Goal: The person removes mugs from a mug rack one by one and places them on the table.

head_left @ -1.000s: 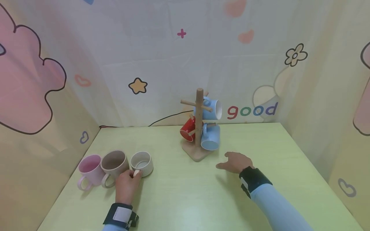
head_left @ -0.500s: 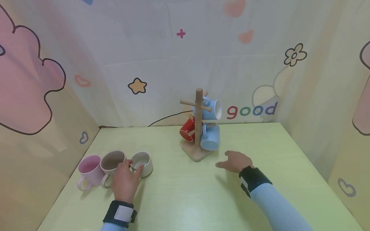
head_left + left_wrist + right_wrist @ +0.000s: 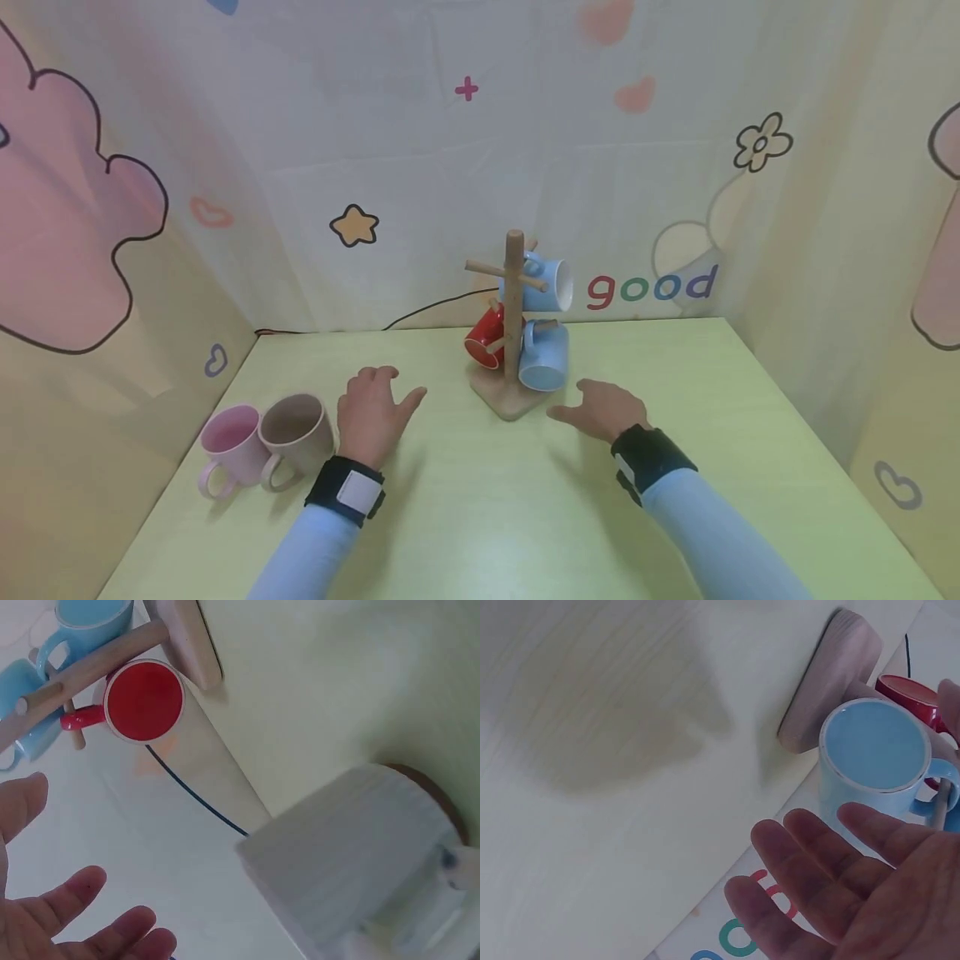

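Observation:
My left hand (image 3: pixel 369 421) hovers with fingers spread, holding nothing. It hides the small white ribbed cup (image 3: pixel 352 847) in the head view; in the left wrist view this cup stands on the table, apart from the fingers. My right hand (image 3: pixel 609 410) is also empty, its fingers relaxed, just right of a wooden mug tree (image 3: pixel 513 333). From the tree's pegs hang a red mug (image 3: pixel 482 346), a lower light blue mug (image 3: pixel 545 362) and an upper light blue mug (image 3: pixel 557 285). The right wrist view shows my fingers close by the lower blue mug.
Left of my left hand, a pink mug (image 3: pixel 238 446) and a grey-brown mug (image 3: pixel 303 442) stand side by side, handles toward me. The mug tree has a bare upper peg (image 3: pixel 486 267) on the left. A printed curtain (image 3: pixel 420 167) rises behind the pale green table (image 3: pixel 480 517).
My left hand has let go of the white cup's handle, risen and moved forward and right over the cup. My right hand has shifted slightly up and left.

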Demonstrator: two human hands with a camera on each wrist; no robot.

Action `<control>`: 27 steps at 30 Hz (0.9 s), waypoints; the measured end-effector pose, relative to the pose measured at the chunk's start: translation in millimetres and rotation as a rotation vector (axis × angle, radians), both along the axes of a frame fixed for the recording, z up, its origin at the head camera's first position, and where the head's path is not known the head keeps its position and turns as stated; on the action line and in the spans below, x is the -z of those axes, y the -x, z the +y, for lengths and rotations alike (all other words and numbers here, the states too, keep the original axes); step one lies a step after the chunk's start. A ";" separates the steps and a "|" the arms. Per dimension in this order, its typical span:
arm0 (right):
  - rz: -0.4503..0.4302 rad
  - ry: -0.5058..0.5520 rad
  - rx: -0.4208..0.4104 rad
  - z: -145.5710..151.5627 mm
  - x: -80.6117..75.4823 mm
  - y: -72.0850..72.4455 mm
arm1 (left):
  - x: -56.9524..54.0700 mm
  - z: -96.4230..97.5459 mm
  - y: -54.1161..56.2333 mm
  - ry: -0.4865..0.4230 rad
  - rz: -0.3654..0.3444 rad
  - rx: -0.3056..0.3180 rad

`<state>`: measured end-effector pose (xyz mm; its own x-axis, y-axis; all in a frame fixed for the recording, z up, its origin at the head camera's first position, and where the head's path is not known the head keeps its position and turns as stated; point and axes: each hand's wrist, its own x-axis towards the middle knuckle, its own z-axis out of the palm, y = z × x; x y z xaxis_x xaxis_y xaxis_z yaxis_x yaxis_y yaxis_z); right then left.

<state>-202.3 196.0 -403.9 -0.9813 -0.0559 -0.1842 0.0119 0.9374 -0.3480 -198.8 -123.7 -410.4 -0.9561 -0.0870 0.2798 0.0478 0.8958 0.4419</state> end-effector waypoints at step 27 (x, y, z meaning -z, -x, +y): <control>0.184 0.057 -0.003 -58.6 -37.4 18.5 | 5.6 53.3 42.6 0.214 -0.179 0.124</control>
